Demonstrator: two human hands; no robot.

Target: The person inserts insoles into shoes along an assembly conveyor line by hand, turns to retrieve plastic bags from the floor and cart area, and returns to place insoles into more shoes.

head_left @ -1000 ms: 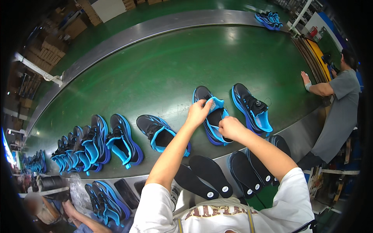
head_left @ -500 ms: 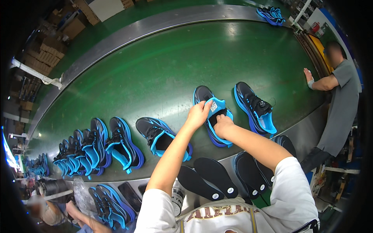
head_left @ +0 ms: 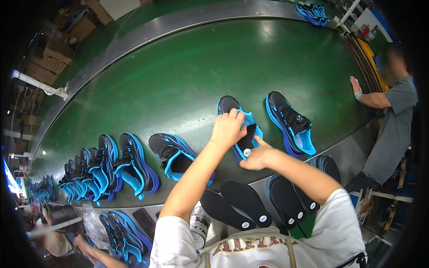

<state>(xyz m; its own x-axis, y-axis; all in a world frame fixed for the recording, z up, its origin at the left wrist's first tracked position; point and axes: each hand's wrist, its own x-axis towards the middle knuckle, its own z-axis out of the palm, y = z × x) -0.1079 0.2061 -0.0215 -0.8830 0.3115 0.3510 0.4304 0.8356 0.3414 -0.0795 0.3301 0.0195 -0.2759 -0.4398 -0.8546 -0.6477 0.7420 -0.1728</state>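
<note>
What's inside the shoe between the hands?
A black insole with a round white sticker at its heel. Its front end is hidden inside the shoe; the left hand and right hand cover parts of the opening.

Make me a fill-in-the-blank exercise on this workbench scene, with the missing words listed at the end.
1. In the shoe between the left hand and the right hand, a black insole bears a round ____ sticker.
2. The work surface under the shoe is coloured ____.
3. The next shoe to the right has its toe pointing ____ the person wearing the camera.
4. A co-worker in grey stands toward the ____ side of the picture.

Missing words: white; green; away from; right.
</note>
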